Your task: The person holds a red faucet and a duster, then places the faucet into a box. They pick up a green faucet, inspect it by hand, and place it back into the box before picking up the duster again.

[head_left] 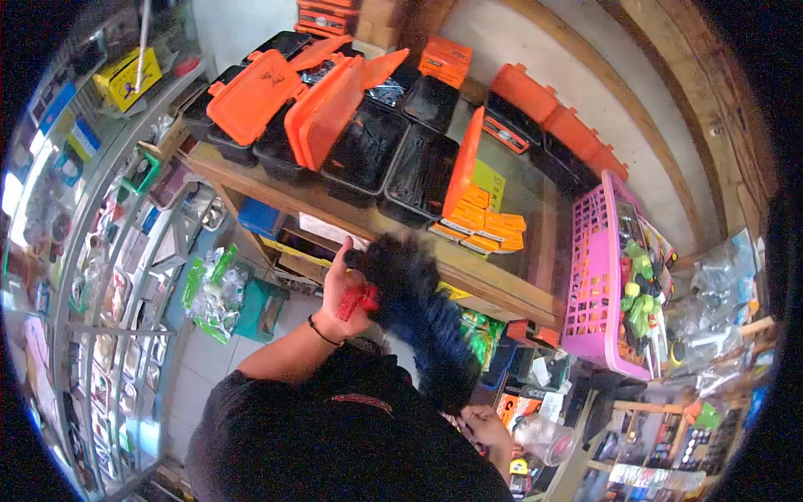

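We have a dark fluffy duster [435,330], motion-blurred, slanting between both hands, just before the wooden shelf [293,201]. Left hand [341,289]: thumb up, something red [348,303] at the palm, fingers partly hidden by the duster; we can't tell its grip. Right hand [488,427]: fingers curled around the duster's lower end. Black bins [364,151] with orange lids [255,96] sit beyond.
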